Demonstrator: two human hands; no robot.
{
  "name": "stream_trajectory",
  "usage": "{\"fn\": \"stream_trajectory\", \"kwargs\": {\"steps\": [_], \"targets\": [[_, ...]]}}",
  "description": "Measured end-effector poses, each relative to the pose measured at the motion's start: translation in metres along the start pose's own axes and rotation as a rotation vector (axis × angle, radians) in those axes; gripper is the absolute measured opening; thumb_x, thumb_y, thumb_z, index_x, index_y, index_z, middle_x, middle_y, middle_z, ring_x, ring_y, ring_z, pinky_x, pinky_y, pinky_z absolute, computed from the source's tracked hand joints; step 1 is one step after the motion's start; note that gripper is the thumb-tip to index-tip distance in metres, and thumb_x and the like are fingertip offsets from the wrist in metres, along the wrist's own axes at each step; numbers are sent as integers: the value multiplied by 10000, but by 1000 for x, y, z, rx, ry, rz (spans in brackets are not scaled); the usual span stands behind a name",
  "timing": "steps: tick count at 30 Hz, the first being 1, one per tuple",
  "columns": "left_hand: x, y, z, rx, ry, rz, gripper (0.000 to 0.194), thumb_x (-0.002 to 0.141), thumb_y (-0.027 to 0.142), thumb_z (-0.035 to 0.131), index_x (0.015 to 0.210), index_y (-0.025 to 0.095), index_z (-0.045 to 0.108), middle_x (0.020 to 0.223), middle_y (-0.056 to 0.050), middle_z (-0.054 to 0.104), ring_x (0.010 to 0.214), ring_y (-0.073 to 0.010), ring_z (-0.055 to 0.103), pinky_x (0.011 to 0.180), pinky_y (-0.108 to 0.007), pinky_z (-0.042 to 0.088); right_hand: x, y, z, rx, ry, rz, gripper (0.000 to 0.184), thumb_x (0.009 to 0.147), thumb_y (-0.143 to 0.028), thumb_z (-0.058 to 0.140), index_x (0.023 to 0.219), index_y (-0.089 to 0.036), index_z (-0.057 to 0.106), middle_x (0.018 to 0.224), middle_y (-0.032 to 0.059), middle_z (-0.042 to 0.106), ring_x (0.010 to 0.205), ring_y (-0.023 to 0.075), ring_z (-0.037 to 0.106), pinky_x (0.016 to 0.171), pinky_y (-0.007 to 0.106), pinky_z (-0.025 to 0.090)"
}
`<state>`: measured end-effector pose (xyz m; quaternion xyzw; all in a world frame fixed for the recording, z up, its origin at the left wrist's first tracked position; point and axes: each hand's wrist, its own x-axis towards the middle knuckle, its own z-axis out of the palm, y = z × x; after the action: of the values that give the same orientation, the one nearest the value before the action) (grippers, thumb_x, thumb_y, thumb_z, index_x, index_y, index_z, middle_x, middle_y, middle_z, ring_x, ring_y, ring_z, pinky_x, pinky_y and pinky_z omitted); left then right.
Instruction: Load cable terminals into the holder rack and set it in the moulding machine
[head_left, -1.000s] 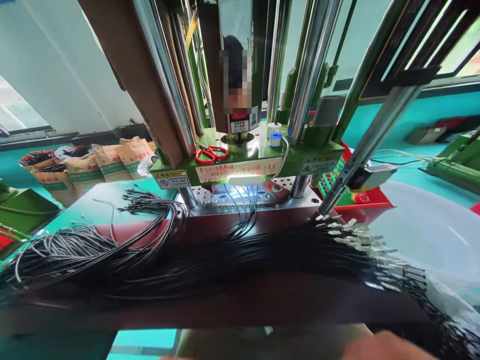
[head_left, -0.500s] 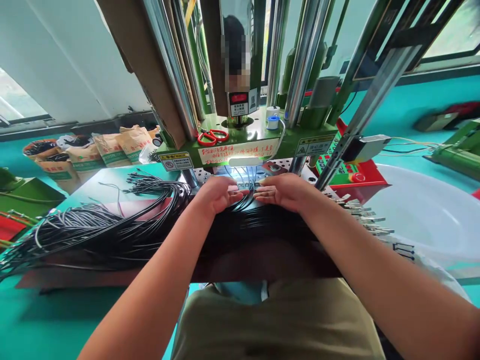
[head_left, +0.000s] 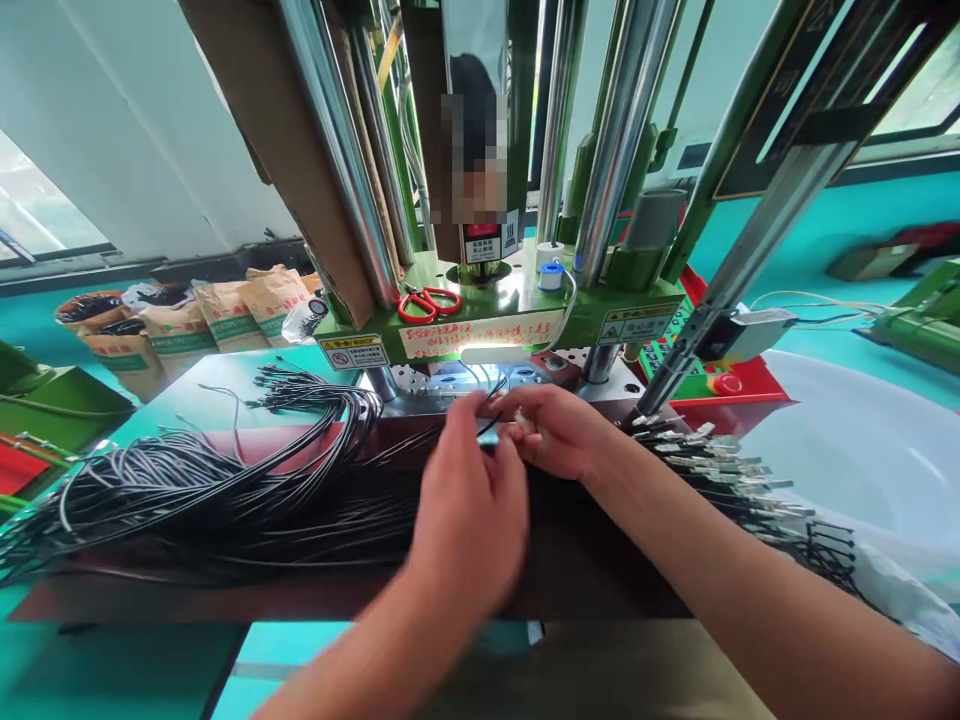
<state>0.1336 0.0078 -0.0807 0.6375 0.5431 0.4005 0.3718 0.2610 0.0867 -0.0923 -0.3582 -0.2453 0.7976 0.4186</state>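
Observation:
Several thin black cables run out of the lit opening of a green press to my hands. My right hand is closed, its fingers curled and pinching at these cables just in front of the press. Beside it, my left hand is raised with its back toward me, closed around the cables; its fingertips are partly hidden and a little blurred. The two hands nearly touch. Under the lamp, a metal mold plate shows behind the fingers.
A large bundle of black cables lies on the left of the table. Cable ends with metal connectors are piled on the right, beside a white tub. Red scissors and a blue-and-white spool rest on the press.
Both hands have moved toward me from the press opening. Their flat, outstretched fingers have curled in around the cables, and my left hand has turned and moved right, close to my right hand.

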Motion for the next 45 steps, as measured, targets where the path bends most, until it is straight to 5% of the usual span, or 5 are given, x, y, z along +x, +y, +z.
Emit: {"fn": "stream_trajectory", "kwargs": {"steps": [4, 8, 16, 22, 45], "targets": [[-26, -31, 3, 348, -266, 832, 284, 835, 78, 429, 1057, 187, 570, 1054, -65, 672, 1028, -187, 618, 981, -339, 473, -5, -5, 12, 66, -80, -13, 113, 678, -15, 471, 666, -105, 539, 512, -1, 522, 335, 21, 347, 283, 97, 258], [18, -52, -33, 701, -368, 438, 377, 950, 227, 341, 1277, 121, 497, 1303, -147, 565, 1237, -261, 499, 1076, -442, 371, -4, -12, 5, -164, -124, -47, 138, 644, -74, 502, 738, -93, 600, 498, 9, 539, 372, 56, 408, 325, 129, 304], [70, -35, -90, 805, -686, 79, 291, 848, 452, 541, 989, 210, 618, 989, -58, 669, 940, -244, 613, 805, -335, 440, -9, -23, -44, -1580, -138, -323, 307, 856, -365, 553, 1069, -203, 703, 976, 61, 711, 867, 209, 621, 792, 311, 455], [103, -48, -99, 629, -882, -64, 303, 766, 453, 618, 972, 238, 673, 906, 7, 664, 856, -183, 575, 716, -248, 393, -14, -21, -42, -1630, -262, -308, 396, 934, -453, 436, 849, -175, 704, 867, 28, 679, 767, 164, 579, 709, 262, 411], [95, -63, -97, 188, -606, -207, 298, 631, 389, 742, 798, 160, 649, 695, 45, 573, 655, -117, 468, 584, -228, 308, -2, 2, -17, -1381, -46, -378, 253, 834, -395, 627, 985, -231, 747, 927, 22, 701, 857, 192, 614, 747, 291, 424]]}}
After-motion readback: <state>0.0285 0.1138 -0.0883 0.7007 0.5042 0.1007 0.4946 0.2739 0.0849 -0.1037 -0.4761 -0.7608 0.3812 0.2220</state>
